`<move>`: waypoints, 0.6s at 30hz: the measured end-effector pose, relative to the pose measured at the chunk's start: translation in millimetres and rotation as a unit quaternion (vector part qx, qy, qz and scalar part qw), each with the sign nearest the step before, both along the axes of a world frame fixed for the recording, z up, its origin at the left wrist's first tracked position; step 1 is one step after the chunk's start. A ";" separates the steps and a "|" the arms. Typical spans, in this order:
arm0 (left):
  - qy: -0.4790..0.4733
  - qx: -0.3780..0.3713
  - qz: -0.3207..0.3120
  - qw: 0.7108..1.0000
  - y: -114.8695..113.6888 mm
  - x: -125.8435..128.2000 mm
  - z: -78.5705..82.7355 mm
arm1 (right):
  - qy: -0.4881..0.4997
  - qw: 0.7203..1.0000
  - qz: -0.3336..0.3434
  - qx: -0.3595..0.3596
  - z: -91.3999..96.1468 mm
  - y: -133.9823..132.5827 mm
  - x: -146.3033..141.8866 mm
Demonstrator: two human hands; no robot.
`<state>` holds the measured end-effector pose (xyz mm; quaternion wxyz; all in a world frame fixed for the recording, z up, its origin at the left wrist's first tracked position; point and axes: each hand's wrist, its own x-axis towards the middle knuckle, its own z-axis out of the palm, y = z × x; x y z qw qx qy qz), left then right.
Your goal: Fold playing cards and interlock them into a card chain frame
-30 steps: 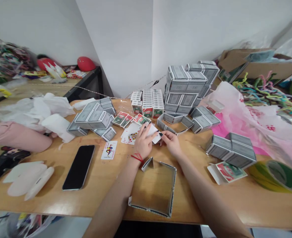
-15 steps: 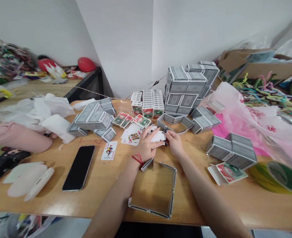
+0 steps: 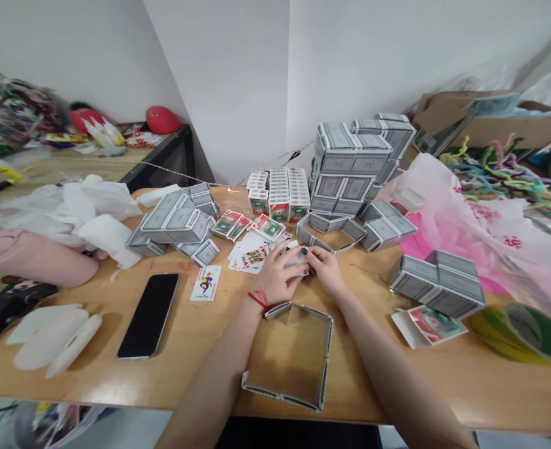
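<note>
My left hand [image 3: 277,276] and my right hand [image 3: 323,269] meet at the middle of the wooden table [image 3: 186,349], both closed round a small stack of playing cards [image 3: 297,257] held between them. Loose face-up cards [image 3: 251,253] are spread just left of the hands. A single joker card [image 3: 206,282] lies further left. Right in front of me stands an open frame built of card backs [image 3: 294,355], close below my wrists.
A black phone [image 3: 148,315] lies on the left. Grey card-built blocks [image 3: 176,223] and a taller stack of them [image 3: 357,165] stand behind, with sealed decks [image 3: 279,193] between. More blocks [image 3: 437,280], a pink plastic bag [image 3: 481,243] and a tape roll [image 3: 521,330] fill the right.
Both hands have drawn the cards together from the spread into a tight stack and closed round it. The card frame below my wrists stays in place.
</note>
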<state>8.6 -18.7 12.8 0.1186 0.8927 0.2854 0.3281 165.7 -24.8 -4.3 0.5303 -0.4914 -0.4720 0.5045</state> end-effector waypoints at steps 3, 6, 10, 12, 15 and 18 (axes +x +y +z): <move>-0.023 -0.024 -0.005 0.999 0.1 0.9 0.2 | 0.009 1.000 0.009 0.001 2.6 -1.6 -0.1; -0.056 -0.039 -0.008 0.998 0.9 1.1 -0.6 | 0.011 1.000 0.010 0.004 2.9 -1.6 -0.9; -0.059 -0.040 -0.003 0.997 2.3 1.0 -1.7 | 0.017 1.000 0.009 0.001 0.8 0.6 -2.3; -0.058 -0.035 0.017 0.998 3.1 1.4 -2.2 | 0.021 1.000 -0.001 -0.002 -0.5 1.9 -2.5; -0.092 -0.048 0.076 0.992 4.9 2.2 -5.4 | 0.032 0.999 -0.017 -0.010 -2.0 3.2 -2.5; -0.183 -0.109 0.150 0.966 9.1 1.7 -12.3 | 0.033 0.999 -0.014 -0.019 -3.9 3.9 -2.5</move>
